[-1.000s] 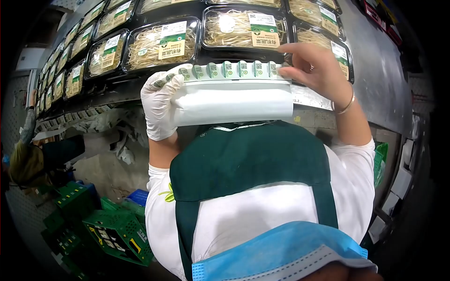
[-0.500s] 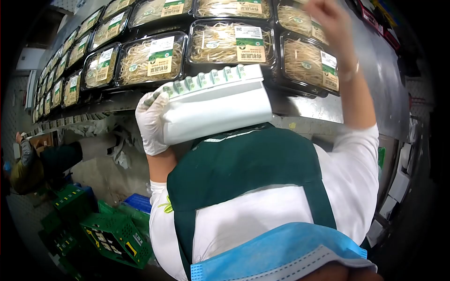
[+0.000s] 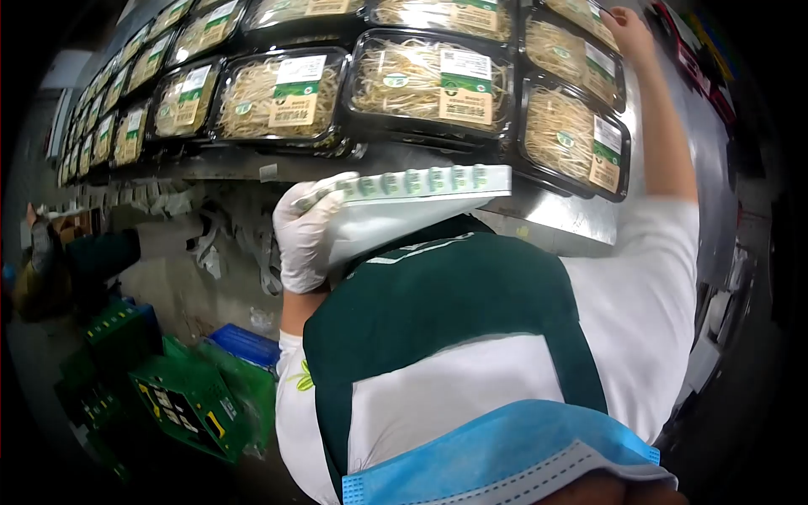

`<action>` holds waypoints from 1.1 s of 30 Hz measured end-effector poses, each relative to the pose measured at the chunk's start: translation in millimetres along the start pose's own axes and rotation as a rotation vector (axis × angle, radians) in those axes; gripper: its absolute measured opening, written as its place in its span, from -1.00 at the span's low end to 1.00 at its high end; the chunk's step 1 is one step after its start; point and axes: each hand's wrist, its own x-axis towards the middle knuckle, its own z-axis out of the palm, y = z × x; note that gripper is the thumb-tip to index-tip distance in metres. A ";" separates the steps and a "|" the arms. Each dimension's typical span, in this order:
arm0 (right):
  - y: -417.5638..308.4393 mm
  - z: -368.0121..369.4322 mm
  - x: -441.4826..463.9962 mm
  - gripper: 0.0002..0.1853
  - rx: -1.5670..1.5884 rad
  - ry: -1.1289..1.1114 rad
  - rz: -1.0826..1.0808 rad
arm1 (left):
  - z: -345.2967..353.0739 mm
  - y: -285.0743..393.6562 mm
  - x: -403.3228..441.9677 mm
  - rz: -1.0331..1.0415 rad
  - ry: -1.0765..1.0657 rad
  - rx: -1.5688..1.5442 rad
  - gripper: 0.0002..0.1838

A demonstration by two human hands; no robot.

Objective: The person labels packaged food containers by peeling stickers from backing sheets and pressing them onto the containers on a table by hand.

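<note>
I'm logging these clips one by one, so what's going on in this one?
Someone in a dark green apron grips a sheet of small green-and-white stickers in the gloved left hand. The bare right hand is stretched out to a far bean sprout tray; whether it touches the lid or holds a sticker is unclear. More packed, labelled sprout trays stand in rows on the metal table.

Beyond and right of the left grip [image 3: 305, 237], a metal table [image 3: 576, 217] catches bright light. Lower down, to the grip's left, green crates [image 3: 199, 389] and a blue crate [image 3: 244, 345] sit near grey floor [image 3: 178, 290], in dimmer light.
</note>
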 end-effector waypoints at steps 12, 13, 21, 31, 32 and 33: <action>63.8 -163.5 -144.4 -0.76 0.596 0.221 0.323 | -82.0 -84.0 63.9 0.569 0.516 0.115 -0.31; 93.1 -177.3 -155.7 -0.75 0.418 0.384 0.381 | -115.7 -102.3 73.1 0.479 0.727 0.391 -0.32; 217.1 -125.3 -241.3 -0.80 0.351 0.344 0.902 | -200.8 -145.6 133.8 -0.193 0.501 -0.186 -0.34; -21.4 -150.2 -217.4 -0.83 -0.222 0.941 0.239 | -340.2 -255.7 14.5 -0.797 0.549 0.061 -0.56; -77.0 -133.1 -215.5 -0.83 -0.147 0.923 0.099 | -360.8 -276.0 4.6 -0.889 0.503 0.112 -0.58; -136.4 -105.3 -216.2 -0.84 -0.059 0.865 -0.010 | -374.9 -277.7 -9.8 -0.872 0.410 0.226 -0.57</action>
